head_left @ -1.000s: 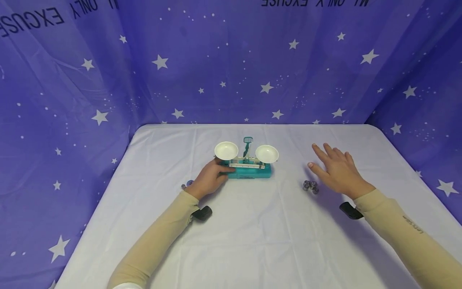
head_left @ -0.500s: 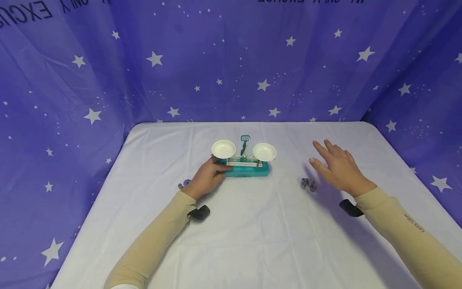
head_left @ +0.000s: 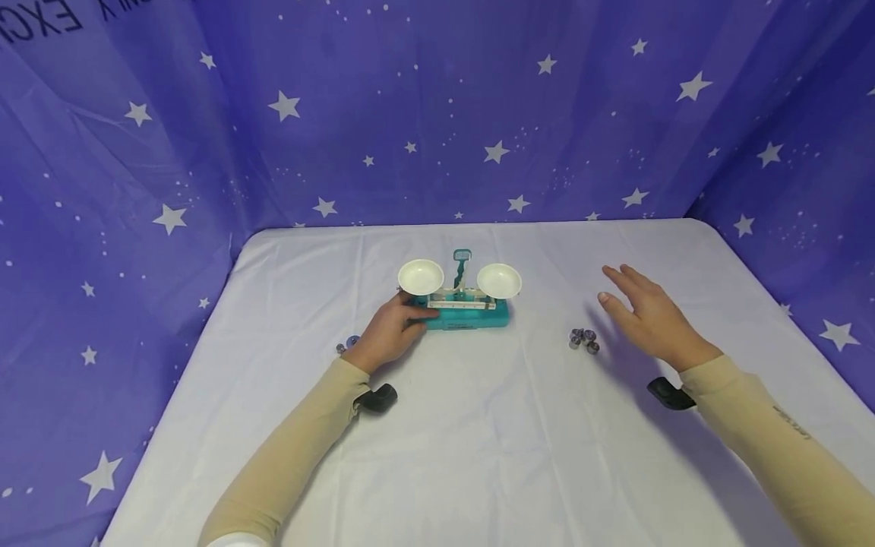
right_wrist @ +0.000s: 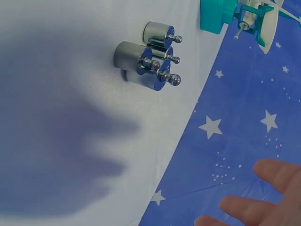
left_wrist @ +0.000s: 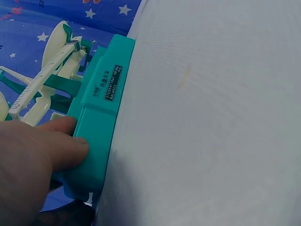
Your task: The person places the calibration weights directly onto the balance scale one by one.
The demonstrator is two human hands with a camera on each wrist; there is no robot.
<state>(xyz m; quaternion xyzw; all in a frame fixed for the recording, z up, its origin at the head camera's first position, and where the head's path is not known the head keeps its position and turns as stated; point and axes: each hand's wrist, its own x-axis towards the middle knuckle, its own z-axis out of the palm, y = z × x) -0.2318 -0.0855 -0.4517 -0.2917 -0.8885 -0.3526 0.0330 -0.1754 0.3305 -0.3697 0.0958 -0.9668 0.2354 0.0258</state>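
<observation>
A teal balance scale (head_left: 472,317) with two shallow white pans stands near the middle of the table. My left hand (head_left: 388,334) grips the left end of its base; in the left wrist view the thumb (left_wrist: 70,153) lies on the base's front, beside the printed label. The left pan (head_left: 421,277) and the right pan (head_left: 500,281) look bare. Several silver metal weights (head_left: 583,340) with knobs stand close together to the right of the scale. My right hand (head_left: 652,319) hovers just right of those weights, fingers spread and holding nothing.
Partly behind my left wrist lie a small blue round thing (head_left: 352,342) and a small grey piece (head_left: 340,349), too small to identify. A white cloth covers the table (head_left: 465,441). A purple star-patterned curtain (head_left: 437,114) hangs around its back and sides.
My right hand has drifted slightly rightward, away from the metal weights. The left hand keeps its hold on the balance scale, which stays in place. The head view has shifted a little.
</observation>
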